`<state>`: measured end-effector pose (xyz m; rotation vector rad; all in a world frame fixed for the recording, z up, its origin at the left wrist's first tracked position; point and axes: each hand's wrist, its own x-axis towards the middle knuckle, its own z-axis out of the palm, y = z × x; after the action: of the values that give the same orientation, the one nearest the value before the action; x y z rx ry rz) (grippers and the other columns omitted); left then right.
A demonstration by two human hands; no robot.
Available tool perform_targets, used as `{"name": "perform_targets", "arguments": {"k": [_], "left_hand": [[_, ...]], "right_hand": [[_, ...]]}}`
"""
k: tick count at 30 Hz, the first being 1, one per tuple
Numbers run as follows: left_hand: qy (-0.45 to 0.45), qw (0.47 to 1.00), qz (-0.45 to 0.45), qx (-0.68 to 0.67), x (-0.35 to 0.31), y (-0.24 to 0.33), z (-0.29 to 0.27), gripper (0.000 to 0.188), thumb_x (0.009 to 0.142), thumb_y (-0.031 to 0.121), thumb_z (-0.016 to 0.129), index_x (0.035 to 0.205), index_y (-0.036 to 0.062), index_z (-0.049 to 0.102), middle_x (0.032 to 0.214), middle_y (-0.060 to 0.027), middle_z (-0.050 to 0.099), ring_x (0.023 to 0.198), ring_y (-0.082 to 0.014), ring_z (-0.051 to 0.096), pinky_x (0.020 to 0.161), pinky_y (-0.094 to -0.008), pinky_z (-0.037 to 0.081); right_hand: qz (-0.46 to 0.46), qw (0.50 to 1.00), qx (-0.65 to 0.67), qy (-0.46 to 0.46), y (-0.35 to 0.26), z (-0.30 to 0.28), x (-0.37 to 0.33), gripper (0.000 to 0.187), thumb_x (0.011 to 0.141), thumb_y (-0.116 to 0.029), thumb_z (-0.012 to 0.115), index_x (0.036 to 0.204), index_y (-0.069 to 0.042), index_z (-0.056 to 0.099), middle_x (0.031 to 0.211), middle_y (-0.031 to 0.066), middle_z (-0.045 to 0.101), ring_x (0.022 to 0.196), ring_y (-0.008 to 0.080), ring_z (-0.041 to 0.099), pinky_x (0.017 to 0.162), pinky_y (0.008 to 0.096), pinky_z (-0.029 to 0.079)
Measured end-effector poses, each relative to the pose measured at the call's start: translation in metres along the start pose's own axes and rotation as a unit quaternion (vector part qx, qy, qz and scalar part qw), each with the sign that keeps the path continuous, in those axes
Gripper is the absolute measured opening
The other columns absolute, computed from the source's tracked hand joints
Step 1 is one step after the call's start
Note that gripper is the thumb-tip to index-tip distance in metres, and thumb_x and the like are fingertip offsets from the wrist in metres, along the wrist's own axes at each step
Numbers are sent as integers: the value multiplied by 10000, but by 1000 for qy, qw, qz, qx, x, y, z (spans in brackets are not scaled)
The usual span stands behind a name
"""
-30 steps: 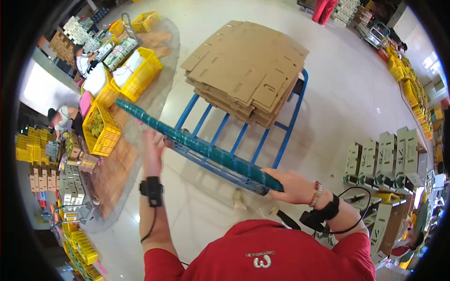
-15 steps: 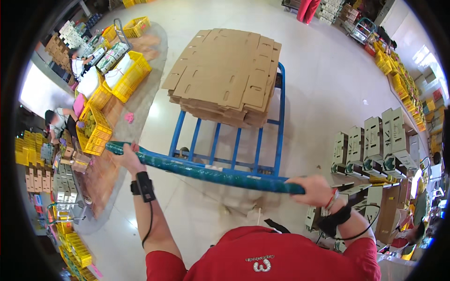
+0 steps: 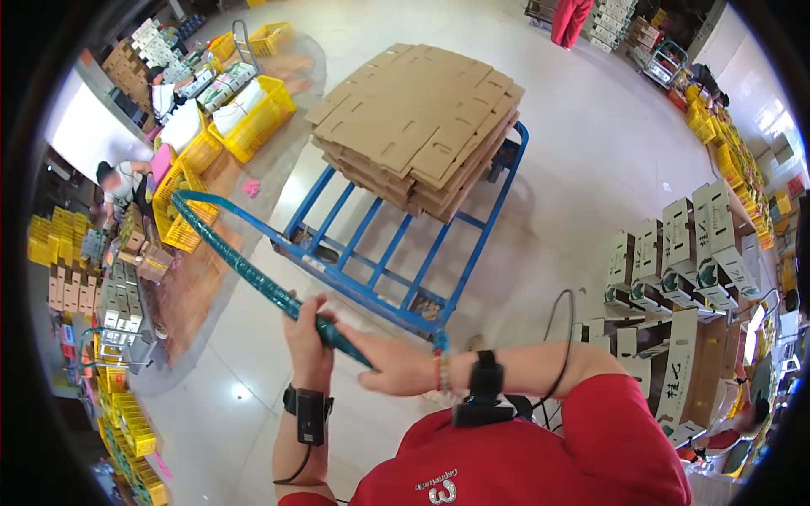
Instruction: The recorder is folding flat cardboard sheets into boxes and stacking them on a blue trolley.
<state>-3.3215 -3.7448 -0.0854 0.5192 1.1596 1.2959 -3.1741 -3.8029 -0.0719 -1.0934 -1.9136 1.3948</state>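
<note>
A blue cart (image 3: 359, 228) stands before me, turned at a slant. Its push bar, wrapped in green (image 3: 245, 268), runs from the far left toward my chest. My left hand (image 3: 309, 337) is closed around this bar, partway along. Close by, my right hand (image 3: 398, 366) grips the bar's near right end, its arm crossing in front of my body. On the cart's far part lies a stack of flat brown cardboard sheets (image 3: 413, 110), cut with slots. Bare blue slats show on the nearer part.
Yellow crates (image 3: 253, 122) and two seated people (image 3: 126, 190) are on the left. White-and-green cartons (image 3: 679, 244) stand in rows at the right, with more yellow crates along the wall. A person in red trousers (image 3: 571, 21) stands at the far end.
The cart has turned clockwise: the bar's left end swung farther away, its right end nearer and to the left. My right hand moved left, and both hands are now close together.
</note>
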Motion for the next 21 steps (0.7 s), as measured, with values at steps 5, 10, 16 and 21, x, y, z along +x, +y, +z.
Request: {"name": "perform_targets", "arguments": {"k": [5,10,16,21], "left_hand": [[9,997,-48,58,-5,31,-47,595,792,20,516,1295,57,200,750,-87,515,574,-140,502,535,-262,453],[112,984,-74,120,-29,48,-81,582,800,41,487,1313,67,211,759,-87,529,538,-132,497,482,-270,451],[336,902,-79,260,-59,42,-116,572,775,97,478,1304,94,261,948,-114,545,551,-139,528,419,-245,431],[387,738,9,553,-36,3,-149,620,760,93,496,1325,50,244,1218,-181,398,995,-275,485,785,-386,424]], "right_hand": [[-53,980,128,-140,4,19,15,749,794,-296,521,1361,-40,103,1182,273,428,1096,381,432,951,378,333],[134,986,79,-63,155,-105,32,447,786,-271,552,1154,-24,496,1095,152,558,1009,272,534,863,329,423],[212,849,299,381,353,-304,109,230,774,-223,580,826,-2,544,687,43,559,539,134,535,465,275,421],[282,757,269,524,511,-326,162,295,751,-307,599,731,-17,551,612,52,536,511,167,522,445,297,427]]}}
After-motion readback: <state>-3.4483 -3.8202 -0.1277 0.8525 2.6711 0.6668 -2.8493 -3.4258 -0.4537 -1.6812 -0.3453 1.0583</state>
